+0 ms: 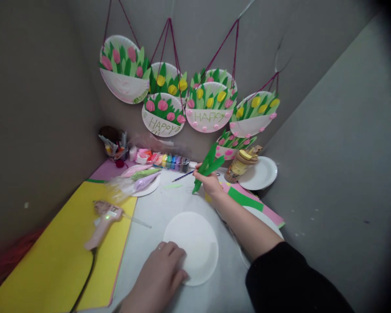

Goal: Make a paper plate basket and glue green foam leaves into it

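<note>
A white paper plate (195,248) lies on the white tabletop in front of me. My left hand (163,269) rests at the plate's left edge, its fingers slightly curled over the rim and the thumb apart. Farther back, my right hand (210,181) is closed around green paper leaves (210,163), which stick out above and below the fingers. A dark blue pencil or thin brush (182,176) lies just left of that hand. Near it is a small light green paper piece (173,186).
A pink glue gun (104,226) with a lit green light sits on yellow sheets (52,248) at left. Paint pots (174,161), piping-like bags (146,182), a cup (241,165) and another plate (263,173) stand behind. Plate baskets with paper tulips (210,115) hang on the wall.
</note>
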`<state>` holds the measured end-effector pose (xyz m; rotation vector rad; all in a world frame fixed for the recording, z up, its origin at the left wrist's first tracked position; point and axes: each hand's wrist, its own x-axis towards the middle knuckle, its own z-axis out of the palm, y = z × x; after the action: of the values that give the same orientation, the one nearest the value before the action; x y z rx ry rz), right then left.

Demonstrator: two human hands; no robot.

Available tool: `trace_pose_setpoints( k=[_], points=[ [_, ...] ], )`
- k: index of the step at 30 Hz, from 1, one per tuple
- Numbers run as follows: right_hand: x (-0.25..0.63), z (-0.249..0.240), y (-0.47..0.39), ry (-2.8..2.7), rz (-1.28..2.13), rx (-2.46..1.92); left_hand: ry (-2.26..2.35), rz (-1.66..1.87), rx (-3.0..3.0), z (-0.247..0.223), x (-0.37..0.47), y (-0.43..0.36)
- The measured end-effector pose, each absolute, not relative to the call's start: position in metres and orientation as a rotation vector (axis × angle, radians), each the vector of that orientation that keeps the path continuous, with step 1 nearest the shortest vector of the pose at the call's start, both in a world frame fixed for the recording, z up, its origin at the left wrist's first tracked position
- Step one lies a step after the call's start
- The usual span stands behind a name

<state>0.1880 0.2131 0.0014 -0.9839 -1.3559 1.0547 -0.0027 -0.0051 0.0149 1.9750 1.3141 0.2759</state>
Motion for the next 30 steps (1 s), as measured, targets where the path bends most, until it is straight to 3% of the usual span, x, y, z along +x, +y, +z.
trace_pose_setpoints(
  k=[18,24,30],
  points=[
    [0.168,-0.012,0.225,-1.113,1.085,-0.997,1.297,0.315,1.954,0.012,-0.003,-0.004],
    [0.167,0.005,0.243,-0.707,1.272,-0.956,1.329,0.764,1.698,0.003,-0.009,-0.004],
    [0.164,0.032,0.228,-0.383,1.581,-0.942,1.311,1.101,0.912,0.009,-0.013,0.008]
  ],
)
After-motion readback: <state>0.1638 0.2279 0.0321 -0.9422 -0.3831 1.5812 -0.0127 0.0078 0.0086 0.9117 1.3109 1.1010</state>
